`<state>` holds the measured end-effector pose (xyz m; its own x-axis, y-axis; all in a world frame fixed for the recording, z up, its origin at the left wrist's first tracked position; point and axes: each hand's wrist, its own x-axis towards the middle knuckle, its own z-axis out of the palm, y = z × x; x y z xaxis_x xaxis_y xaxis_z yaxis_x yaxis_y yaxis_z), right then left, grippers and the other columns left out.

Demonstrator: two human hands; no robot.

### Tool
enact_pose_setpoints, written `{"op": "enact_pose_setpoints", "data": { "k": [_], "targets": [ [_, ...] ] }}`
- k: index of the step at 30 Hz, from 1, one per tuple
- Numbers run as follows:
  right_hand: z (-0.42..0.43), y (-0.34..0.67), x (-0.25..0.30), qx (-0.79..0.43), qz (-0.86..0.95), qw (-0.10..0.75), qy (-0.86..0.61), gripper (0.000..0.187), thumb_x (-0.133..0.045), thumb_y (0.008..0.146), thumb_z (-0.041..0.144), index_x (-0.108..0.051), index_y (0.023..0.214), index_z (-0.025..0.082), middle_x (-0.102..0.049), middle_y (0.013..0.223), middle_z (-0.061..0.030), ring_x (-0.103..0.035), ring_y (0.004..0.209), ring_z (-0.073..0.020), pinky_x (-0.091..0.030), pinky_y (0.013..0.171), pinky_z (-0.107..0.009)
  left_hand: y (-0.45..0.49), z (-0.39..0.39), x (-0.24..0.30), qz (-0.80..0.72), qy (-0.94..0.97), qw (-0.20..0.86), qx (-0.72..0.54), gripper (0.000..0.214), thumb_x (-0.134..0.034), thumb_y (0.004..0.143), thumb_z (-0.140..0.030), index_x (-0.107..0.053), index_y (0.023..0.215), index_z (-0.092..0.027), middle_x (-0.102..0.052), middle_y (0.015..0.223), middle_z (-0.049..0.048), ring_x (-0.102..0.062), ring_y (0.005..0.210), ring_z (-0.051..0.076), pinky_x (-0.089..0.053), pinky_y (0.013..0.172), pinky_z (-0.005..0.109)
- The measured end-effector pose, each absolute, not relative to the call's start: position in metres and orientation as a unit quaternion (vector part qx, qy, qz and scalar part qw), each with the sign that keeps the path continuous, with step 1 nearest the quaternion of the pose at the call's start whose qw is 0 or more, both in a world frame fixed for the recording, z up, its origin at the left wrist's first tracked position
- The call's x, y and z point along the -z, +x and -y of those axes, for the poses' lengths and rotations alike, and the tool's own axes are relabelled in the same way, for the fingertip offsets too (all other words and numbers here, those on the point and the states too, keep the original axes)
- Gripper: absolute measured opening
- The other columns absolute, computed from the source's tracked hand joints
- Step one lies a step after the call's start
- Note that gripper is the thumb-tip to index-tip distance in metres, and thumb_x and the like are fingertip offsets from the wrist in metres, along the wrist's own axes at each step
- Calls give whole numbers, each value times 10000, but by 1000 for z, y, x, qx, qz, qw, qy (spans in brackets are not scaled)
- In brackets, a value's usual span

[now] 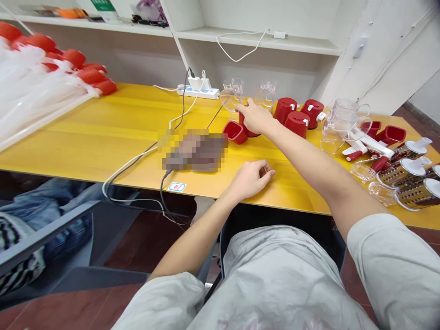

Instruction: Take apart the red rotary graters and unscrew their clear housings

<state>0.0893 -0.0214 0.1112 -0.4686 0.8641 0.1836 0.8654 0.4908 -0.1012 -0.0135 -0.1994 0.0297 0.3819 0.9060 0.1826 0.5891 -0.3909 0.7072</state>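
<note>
My right hand (255, 117) reaches far across the yellow table (103, 133) and closes on a red plastic housing (248, 132), mostly hidden behind the hand. A clear round lid (228, 99) stands just left of its fingers, and a small red tray (235, 132) lies beside it. My left hand (250, 178) rests near the table's front edge with fingers curled loosely and nothing visible in it.
Three red housings (297, 123) and clear plastic parts (343, 121) stand at the right, with metal grater drums (409, 176) near the right edge. A power strip (197, 90) and cables (137, 158) cross the table. Red-capped clear parts (51, 73) are piled at the far left. A blurred patch sits mid-table.
</note>
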Motion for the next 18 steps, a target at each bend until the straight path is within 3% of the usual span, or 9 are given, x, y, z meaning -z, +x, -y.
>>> {"op": "enact_pose_setpoints", "data": {
  "k": [14, 18],
  "targets": [
    [58, 111, -134, 16, 855, 78, -512, 429, -541, 1165, 193, -795, 1510, 161, -626, 1635, -282, -748, 1402, -506, -578, 1239, -732, -13, 203, -27, -481, 801, 248, -256, 252, -683, 1086, -446, -703, 920, -258, -798, 804, 41, -668, 698, 255, -382, 697, 390],
    [67, 96, -134, 0, 858, 91, -505, 438, -606, 1166, 293, -754, 1558, 164, -623, 1697, -261, -718, 1464, -491, -603, 1255, -676, -14, 203, -27, -474, 805, 245, -258, 253, -676, 1085, -439, -698, 913, -255, -798, 815, 51, -675, 718, 263, -389, 702, 393]
  ]
}}
